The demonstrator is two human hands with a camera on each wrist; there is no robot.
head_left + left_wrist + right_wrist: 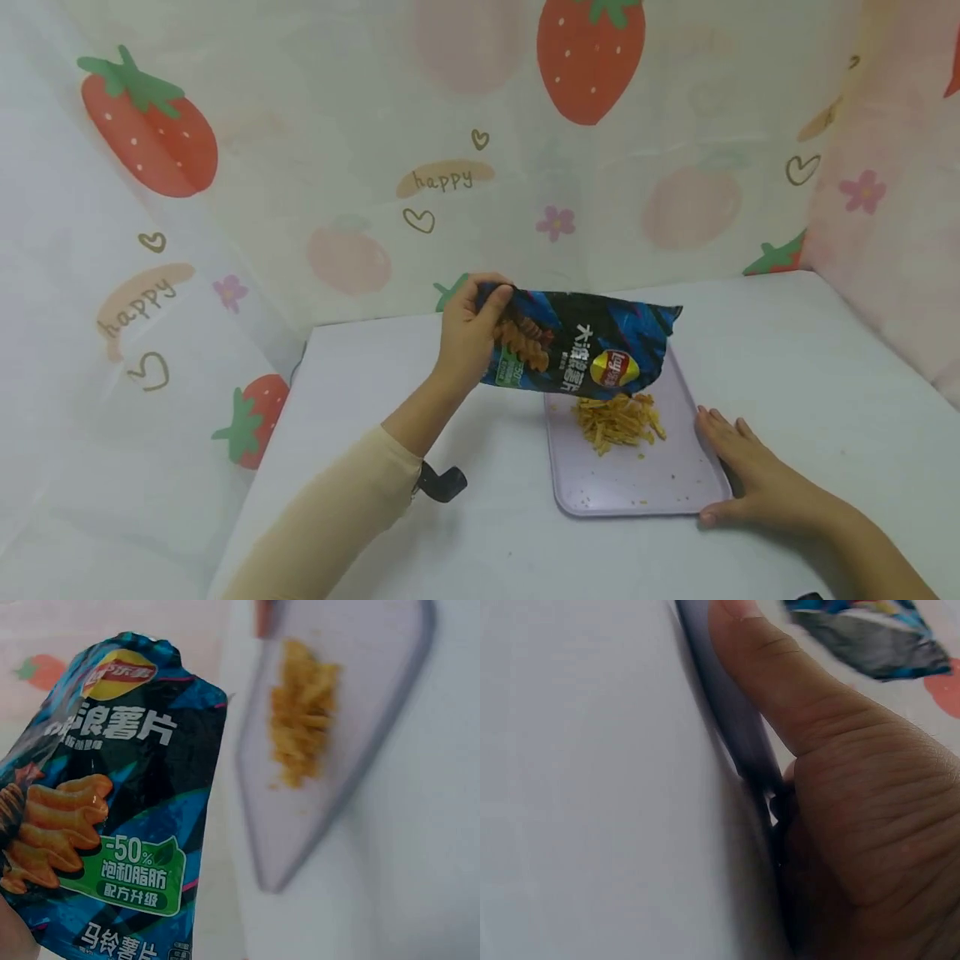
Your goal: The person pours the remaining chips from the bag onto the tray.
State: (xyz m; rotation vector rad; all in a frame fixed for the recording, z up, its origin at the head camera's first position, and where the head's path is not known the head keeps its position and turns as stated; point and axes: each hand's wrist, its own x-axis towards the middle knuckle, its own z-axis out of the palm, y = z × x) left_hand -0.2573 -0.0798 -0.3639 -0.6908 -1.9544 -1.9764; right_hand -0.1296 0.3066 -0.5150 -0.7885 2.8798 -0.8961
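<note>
My left hand [467,337] pinches the bottom end of a blue and black potato chip bag [551,346], its thumb in front. The bag lies sideways in the air above the back of a pale purple tray [637,487], with its other end pointing right. A heap of yellow ridged chip pieces [617,423] rests on the tray, with crumbs around it. In the left wrist view, the printed front of the bag [142,795] shows. My right hand [761,479] rests at the tray's near right corner, fingers extended along the right side and thumb at the front edge.
The tray stands on a white-covered table [360,417]. Behind it hangs a pale curtain [262,167] printed with strawberries, hearts and flowers. A black wrist camera mount [442,483] sticks out from the left sleeve [337,508].
</note>
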